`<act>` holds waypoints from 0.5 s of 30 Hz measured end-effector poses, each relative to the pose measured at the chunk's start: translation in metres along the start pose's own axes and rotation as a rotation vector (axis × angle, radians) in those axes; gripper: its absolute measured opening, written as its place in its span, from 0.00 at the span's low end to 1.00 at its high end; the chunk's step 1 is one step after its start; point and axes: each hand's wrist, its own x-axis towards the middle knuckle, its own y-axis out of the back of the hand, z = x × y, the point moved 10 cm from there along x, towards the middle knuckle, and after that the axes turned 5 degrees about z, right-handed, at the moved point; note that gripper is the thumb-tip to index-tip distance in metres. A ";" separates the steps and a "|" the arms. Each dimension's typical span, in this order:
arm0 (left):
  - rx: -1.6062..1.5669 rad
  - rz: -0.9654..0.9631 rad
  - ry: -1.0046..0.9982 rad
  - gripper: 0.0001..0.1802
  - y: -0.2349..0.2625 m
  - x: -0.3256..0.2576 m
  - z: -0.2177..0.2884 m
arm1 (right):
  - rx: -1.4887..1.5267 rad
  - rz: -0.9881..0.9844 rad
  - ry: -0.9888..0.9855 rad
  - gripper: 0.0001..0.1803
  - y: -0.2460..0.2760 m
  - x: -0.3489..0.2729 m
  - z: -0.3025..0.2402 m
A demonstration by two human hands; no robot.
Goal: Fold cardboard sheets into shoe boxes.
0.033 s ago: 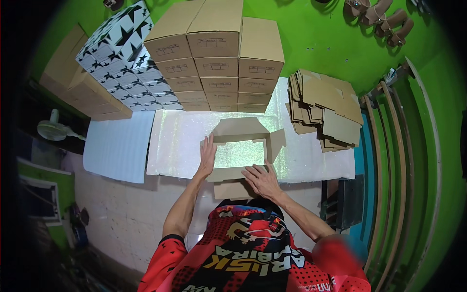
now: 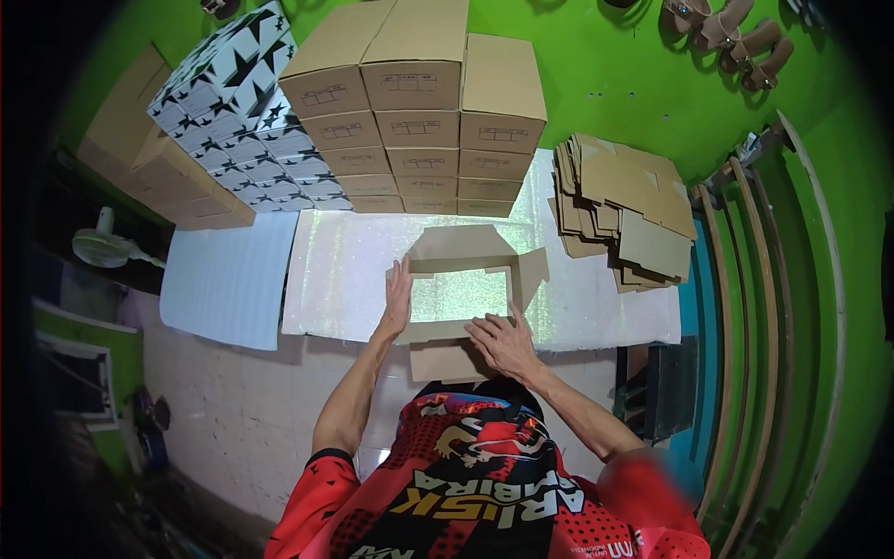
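Note:
A brown cardboard box [image 2: 456,330] stands unfolded into a frame on the glittery white table cover, its flaps spread outward. The cover shows through its middle. Along the box's left side my left hand [image 2: 398,296] lies with fingers stretched forward, touching the wall. My right hand [image 2: 506,343] rests on the near right corner, fingers spread over the near wall's edge. Toward my body, a lower cardboard flap [image 2: 447,361] hangs past the table's front edge. Both hands are open; the undersides of the fingers are hidden.
Stacked brown boxes [image 2: 410,126] and star-patterned boxes [image 2: 237,102] stand at the back. Flattened cardboard [image 2: 643,200] is piled at the right, near wooden rails [image 2: 759,279]. A pale foam sheet [image 2: 223,284] and a fan [image 2: 101,244] are at the left.

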 end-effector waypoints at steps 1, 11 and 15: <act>-0.062 -0.072 -0.001 0.45 -0.008 0.002 0.008 | -0.034 -0.058 -0.045 0.18 0.000 0.004 0.012; 0.139 0.087 0.065 0.48 -0.002 0.000 0.012 | -0.166 0.120 -0.195 0.32 -0.006 0.056 0.032; 0.350 0.237 -0.089 0.45 -0.016 -0.015 0.040 | -0.132 0.072 -0.278 0.37 -0.045 0.051 0.015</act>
